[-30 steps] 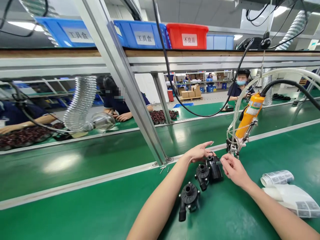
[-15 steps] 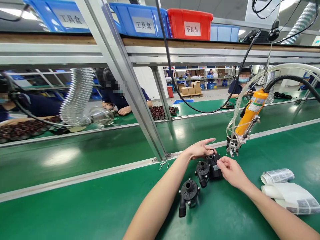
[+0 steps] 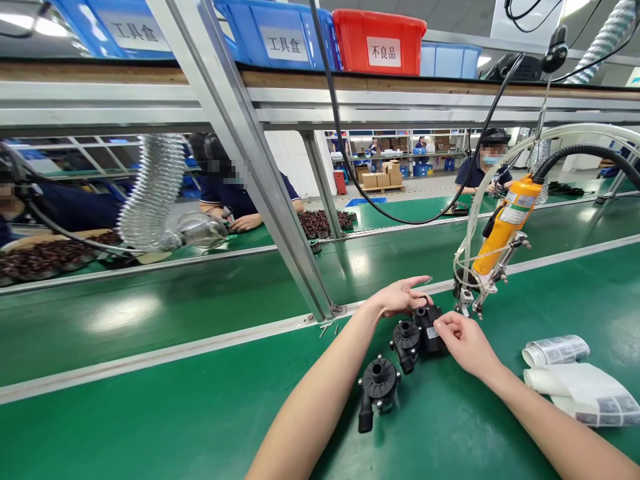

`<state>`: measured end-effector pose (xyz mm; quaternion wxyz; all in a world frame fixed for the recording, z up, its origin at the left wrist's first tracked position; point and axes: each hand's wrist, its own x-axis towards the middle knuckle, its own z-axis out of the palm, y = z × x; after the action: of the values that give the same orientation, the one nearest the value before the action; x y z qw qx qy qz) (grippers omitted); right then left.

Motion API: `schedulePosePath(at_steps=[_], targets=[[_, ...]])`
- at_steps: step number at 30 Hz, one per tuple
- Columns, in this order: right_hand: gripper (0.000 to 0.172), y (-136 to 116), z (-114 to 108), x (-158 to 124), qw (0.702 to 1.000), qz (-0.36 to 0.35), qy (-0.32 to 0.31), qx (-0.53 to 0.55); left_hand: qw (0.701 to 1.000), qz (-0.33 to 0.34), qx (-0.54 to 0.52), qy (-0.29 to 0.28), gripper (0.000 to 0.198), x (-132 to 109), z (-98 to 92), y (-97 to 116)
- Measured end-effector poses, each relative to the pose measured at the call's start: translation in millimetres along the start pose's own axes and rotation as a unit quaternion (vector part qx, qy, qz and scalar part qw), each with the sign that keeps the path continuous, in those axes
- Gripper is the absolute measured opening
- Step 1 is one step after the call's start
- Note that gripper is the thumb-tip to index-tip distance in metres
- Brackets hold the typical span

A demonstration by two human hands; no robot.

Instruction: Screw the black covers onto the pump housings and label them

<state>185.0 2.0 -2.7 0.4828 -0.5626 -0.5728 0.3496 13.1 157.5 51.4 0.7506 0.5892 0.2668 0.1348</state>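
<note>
The right hand [image 3: 463,339] has its fingers pinched together, touching the black pump [image 3: 434,345] just beside its little label [image 3: 431,332], which stuck out in the air a second ago. The left hand [image 3: 400,298] holds the pump's far end, and two more pumps [image 3: 379,381] sit closer on the green table [image 3: 450,433].

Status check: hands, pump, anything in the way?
Left hand at back of farthest pump. Right hand at its label. Possible crowding: second pump close beside, yellow tool hanging beyond right hand.
</note>
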Motion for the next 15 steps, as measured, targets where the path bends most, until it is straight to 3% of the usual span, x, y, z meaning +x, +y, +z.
schedulePosePath(at_steps=[9, 15], targets=[[0.04, -6, -2, -3, 0.999, -0.025, 0.023, -0.027, 1.0, 0.006, -0.014, -0.005, 0.106, -1, -1.6, 0], [0.045, -19, -1, -8, 0.999, -0.012, 0.022, 0.048, 1.0, 0.015, -0.005, -0.01, 0.109, 0, 1.3, 1]])
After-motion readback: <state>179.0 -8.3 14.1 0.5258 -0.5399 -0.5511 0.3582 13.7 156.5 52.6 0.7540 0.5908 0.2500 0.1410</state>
